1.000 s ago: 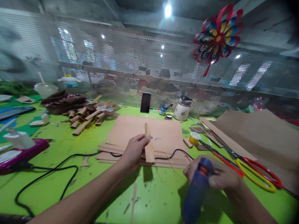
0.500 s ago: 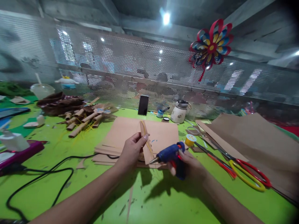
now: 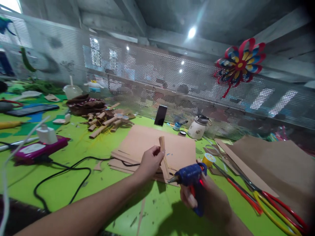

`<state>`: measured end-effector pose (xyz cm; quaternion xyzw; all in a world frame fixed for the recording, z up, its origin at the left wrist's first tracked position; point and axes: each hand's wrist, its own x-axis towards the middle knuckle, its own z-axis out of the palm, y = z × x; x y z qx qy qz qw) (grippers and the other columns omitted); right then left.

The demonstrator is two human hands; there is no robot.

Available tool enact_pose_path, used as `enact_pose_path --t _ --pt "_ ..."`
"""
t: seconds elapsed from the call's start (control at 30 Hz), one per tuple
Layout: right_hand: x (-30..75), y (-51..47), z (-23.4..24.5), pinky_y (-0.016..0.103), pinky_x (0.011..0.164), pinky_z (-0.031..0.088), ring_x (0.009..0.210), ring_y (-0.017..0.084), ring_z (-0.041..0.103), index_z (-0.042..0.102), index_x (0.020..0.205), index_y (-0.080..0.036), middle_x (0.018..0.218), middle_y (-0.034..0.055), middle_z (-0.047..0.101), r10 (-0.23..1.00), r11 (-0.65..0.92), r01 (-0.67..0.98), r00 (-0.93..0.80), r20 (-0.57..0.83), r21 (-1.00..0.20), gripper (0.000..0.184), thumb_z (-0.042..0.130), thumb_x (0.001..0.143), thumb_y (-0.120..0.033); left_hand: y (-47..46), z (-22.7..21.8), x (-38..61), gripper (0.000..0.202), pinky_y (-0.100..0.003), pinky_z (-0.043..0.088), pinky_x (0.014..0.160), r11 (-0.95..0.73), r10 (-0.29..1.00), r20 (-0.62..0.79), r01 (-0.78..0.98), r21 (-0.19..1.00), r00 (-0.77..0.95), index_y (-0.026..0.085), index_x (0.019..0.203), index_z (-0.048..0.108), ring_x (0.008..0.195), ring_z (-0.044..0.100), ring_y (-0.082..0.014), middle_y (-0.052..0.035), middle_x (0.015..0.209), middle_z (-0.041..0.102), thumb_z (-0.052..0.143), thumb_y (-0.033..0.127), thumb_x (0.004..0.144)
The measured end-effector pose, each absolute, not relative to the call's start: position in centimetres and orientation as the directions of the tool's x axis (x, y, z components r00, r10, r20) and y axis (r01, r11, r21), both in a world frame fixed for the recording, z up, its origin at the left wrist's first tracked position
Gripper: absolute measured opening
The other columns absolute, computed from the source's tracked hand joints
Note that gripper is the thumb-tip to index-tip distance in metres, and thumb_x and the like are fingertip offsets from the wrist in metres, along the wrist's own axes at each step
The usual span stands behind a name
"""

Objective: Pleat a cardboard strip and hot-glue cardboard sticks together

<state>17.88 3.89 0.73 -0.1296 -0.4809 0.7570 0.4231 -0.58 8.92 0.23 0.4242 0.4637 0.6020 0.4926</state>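
Note:
Between the thumb and fingers of my left hand point(image 3: 152, 161) is a narrow folded strip of brown kraft paper point(image 3: 162, 143), held upright and slightly tilted. My right hand point(image 3: 197, 193) is wrapped round a blue hot glue gun point(image 3: 190, 173) with a red light on it. The gun's metal nozzle points left, close to the lower end of the strip; whether they touch I cannot tell. Beneath both lies a stack of brown paper sheets point(image 3: 137, 139) on the green table. A black cord point(image 3: 91, 158) runs across the left side and under the stack's edge.
Rolled paper tubes point(image 3: 98, 126) lie in a pile at back left. A purple power strip point(image 3: 41, 150) with a white plug is at left. Rightward are a yellow thread spool point(image 3: 208, 159), scissors point(image 3: 273, 206) and large brown paper point(image 3: 265, 160). A phone point(image 3: 160, 115) and jar point(image 3: 197, 127) stand behind.
The view has swung left, so things appear further right. The paper strip has turned more edge-on in my left hand, and the glue gun's nozzle has drawn slightly away from its lower end.

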Motion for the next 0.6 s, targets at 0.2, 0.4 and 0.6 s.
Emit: enact_pose_path --t 0.2,0.4,0.6 --pt "17.0 3.6 0.2 0.039 0.073 0.047 0.049 0.014 0.051 0.067 0.088 -0.011 0.054 0.0038 0.058 0.799 -0.206 -0.467 -0.588 0.127 -0.860 0.042 0.051 0.087 -0.050 8.9 0.5 -0.8 0.031 -0.022 0.042 0.050 -0.037 0.989 -0.010 -0.311 0.950 -0.149 0.015 0.079 0.064 0.057 0.056 -0.0141 -0.0005 0.063 0.061 0.071 0.041 0.064" --pt "16.9 4.0 -0.7 0.036 0.066 0.048 0.046 0.012 0.046 0.066 0.083 -0.010 0.054 0.0036 0.057 0.825 -0.238 -0.488 -0.558 0.090 -0.840 0.044 0.045 0.091 -0.048 9.1 0.9 -1.4 0.033 -0.023 0.045 0.054 -0.055 0.978 -0.041 -0.444 0.894 -0.203 0.015 0.079 0.065 0.061 0.059 -0.0147 -0.0022 0.066 0.064 0.076 0.039 0.060" --pt "17.2 3.8 0.1 0.025 0.055 0.040 0.049 0.011 0.046 0.066 0.085 -0.007 0.060 0.0074 0.060 0.844 -0.259 -0.457 -0.535 0.030 -0.851 0.046 0.044 0.093 -0.046 9.4 0.7 -1.4 0.033 -0.023 0.045 0.054 -0.075 0.968 -0.040 -0.439 0.895 -0.246 0.015 0.079 0.065 0.062 0.059 -0.0148 -0.0021 0.067 0.064 0.075 0.040 0.060"
